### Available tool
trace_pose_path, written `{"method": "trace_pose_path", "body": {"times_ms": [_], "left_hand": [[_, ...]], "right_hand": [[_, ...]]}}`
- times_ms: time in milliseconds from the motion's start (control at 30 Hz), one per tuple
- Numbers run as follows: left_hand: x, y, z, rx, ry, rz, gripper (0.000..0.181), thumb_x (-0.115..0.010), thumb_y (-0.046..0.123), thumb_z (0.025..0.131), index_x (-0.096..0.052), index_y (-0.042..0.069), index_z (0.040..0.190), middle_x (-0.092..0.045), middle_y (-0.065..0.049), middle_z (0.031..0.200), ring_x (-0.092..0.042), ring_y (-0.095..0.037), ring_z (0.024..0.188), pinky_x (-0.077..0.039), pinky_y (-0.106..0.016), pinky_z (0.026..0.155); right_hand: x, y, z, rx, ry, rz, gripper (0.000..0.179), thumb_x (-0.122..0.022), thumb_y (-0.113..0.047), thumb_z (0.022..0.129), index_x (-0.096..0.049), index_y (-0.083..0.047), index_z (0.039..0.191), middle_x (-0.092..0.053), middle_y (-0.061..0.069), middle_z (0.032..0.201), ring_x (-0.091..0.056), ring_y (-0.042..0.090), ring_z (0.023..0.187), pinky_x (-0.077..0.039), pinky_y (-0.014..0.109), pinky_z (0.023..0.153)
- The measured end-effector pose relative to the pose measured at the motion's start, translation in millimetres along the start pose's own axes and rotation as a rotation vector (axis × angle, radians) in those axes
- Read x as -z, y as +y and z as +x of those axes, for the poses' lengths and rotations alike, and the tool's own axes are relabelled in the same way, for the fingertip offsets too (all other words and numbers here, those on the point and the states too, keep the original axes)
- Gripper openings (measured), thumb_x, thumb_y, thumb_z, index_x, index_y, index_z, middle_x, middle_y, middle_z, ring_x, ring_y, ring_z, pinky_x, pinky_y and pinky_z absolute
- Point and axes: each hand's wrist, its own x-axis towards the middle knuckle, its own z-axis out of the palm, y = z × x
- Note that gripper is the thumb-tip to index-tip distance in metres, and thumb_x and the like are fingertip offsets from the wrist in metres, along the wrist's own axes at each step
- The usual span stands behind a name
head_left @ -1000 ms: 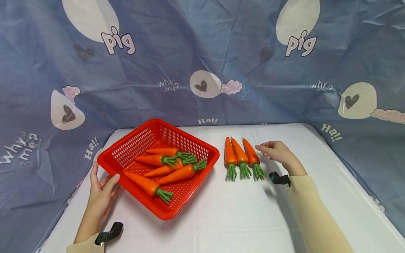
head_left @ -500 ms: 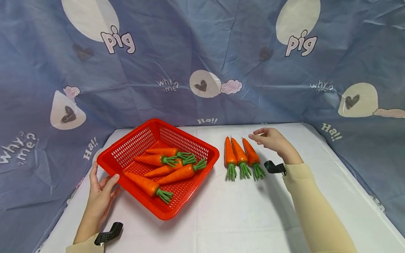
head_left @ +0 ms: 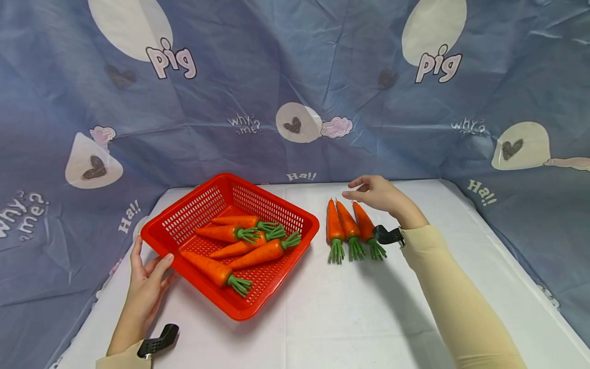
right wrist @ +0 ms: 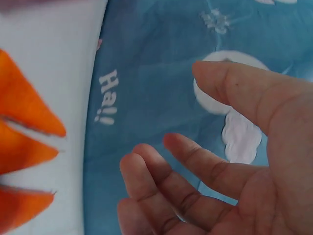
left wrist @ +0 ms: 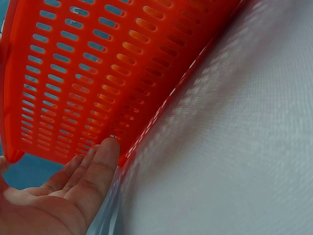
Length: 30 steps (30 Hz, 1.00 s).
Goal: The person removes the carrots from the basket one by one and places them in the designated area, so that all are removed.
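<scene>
A red plastic basket [head_left: 258, 302] with slotted walls sits at the left in the head view, several carrots [head_left: 267, 253] with green stem ends inside it. My left hand [head_left: 144, 292] holds its near-left corner, thumb on the rim; in the left wrist view the fingers [left wrist: 100, 164] lie against the outer wall. Three more carrots [head_left: 349, 220] lie side by side on the white cloth, tips pointing away. Just beyond their tips hovers my right hand [head_left: 380, 195], fingers relaxed and holding nothing. Its wrist partly covers the rightmost carrot.
White cloth [head_left: 332, 318] covers the table. A blue printed curtain [head_left: 286, 77] rises behind the table and at both sides. Black wrist cameras [head_left: 159, 341] are strapped to both wrists.
My right hand has moved left and away from me, from beside the rightmost carrot to above the carrot tips. The left hand, basket and carrots stay where they were.
</scene>
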Motion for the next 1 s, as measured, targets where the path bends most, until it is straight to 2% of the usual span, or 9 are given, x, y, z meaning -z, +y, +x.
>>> {"method": "trace_pose_path", "body": {"times_ms": [267,467,633,867,1000], "left_hand": [[0.9,0.6,-0.5,0.006,0.008,0.009,0.092,-0.06,0.019,0.11,0.006,0.046,0.17,-0.057,0.014,0.13,-0.071,0.005,0.102,-0.062,-0.016,0.084],[0.5,1.2,-0.2,0.007,0.006,0.009,0.093,-0.061,0.019,0.11,0.005,0.046,0.17,-0.055,0.013,0.132,-0.071,0.004,0.102,-0.062,-0.017,0.084],[0.7,1.5,0.3,0.022,0.013,0.016,0.093,-0.061,0.021,0.11,0.006,0.047,0.169,-0.053,0.012,0.133,-0.07,0.005,0.102,-0.062,-0.017,0.084],[0.6,1.8,-0.2,0.039,0.023,0.036,0.094,-0.062,0.024,0.11,0.007,0.049,0.169,-0.052,0.011,0.133,-0.07,0.005,0.102,-0.061,-0.015,0.083],[-0.3,1.6,-0.4,0.033,0.022,0.027,0.094,-0.062,0.023,0.11,0.006,0.049,0.169,-0.052,0.011,0.133,-0.07,0.005,0.102,-0.061,-0.016,0.083]], "right_hand": [[-13.2,-39.8,5.7,0.101,-0.068,-0.049,0.051,-0.075,-0.041,0.099,-0.067,-0.01,0.14,-0.07,0.017,0.129,-0.065,0.032,0.116,-0.056,0.046,0.101],[-25.8,-68.8,7.8,0.186,-0.175,-0.053,0.049,-0.08,-0.033,0.097,-0.067,-0.009,0.137,-0.072,0.014,0.126,-0.07,0.03,0.118,-0.057,0.044,0.103],[-40.1,-83.6,14.2,0.262,-0.25,-0.115,0.051,-0.086,-0.025,0.092,-0.068,-0.007,0.137,-0.073,0.014,0.131,-0.068,0.028,0.123,-0.058,0.042,0.105],[-66.0,-99.8,24.4,0.31,-0.34,-0.211,0.056,-0.087,-0.026,0.091,-0.067,-0.005,0.139,-0.074,0.016,0.131,-0.068,0.027,0.121,-0.057,0.039,0.105],[-78.5,-107.3,27.8,0.339,-0.383,-0.237,0.053,-0.087,-0.023,0.09,-0.069,-0.005,0.137,-0.072,0.018,0.133,-0.066,0.029,0.123,-0.054,0.039,0.107]]}}
